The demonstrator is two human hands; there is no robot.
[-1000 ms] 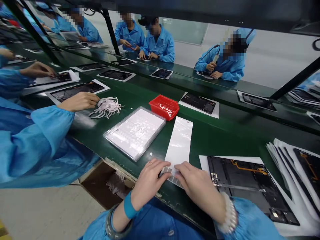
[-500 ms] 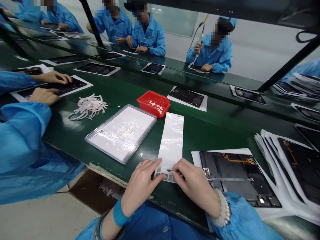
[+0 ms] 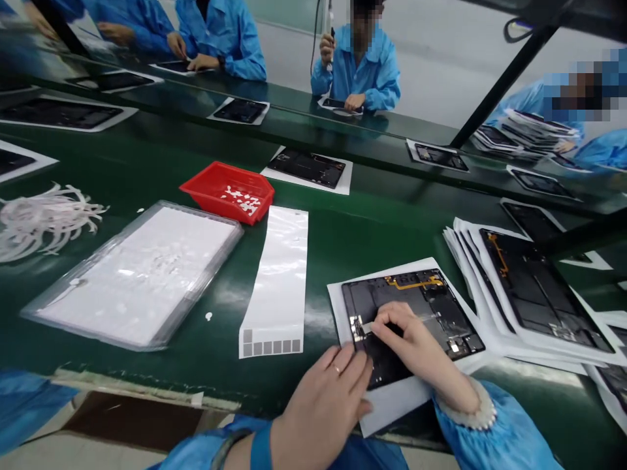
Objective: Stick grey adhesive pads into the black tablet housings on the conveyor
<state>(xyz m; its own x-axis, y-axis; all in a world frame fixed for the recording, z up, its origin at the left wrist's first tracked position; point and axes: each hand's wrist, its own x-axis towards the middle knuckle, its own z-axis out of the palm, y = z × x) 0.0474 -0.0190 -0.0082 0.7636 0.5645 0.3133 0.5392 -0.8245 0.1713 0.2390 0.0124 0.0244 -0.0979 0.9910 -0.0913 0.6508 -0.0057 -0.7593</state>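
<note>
A black device housing (image 3: 392, 365) with an orange flex strip lies on a white sheet (image 3: 337, 307) at the right. Over its left part, my right hand (image 3: 411, 339) pinches a small greyish piece (image 3: 367, 328) near the metallic connectors. My left hand (image 3: 330, 398) rests with fingers extended on the housing's lower left edge and the sheet, holding nothing. To the left lies a long white label strip (image 3: 279, 281), with small grey squares along its bottom end. No hand touches the strip.
A red bin (image 3: 206, 186) with white bits stands behind a clear-cased white board (image 3: 142, 274). Curled white strips (image 3: 44, 219) lie far left. Stacked housings on sheets (image 3: 543, 294) are at the right. Co-workers in blue sit across the bench.
Both hands have moved right, from the label strip's bottom end to the black housing. The small piece is now at the connectors. The view has shifted right.
</note>
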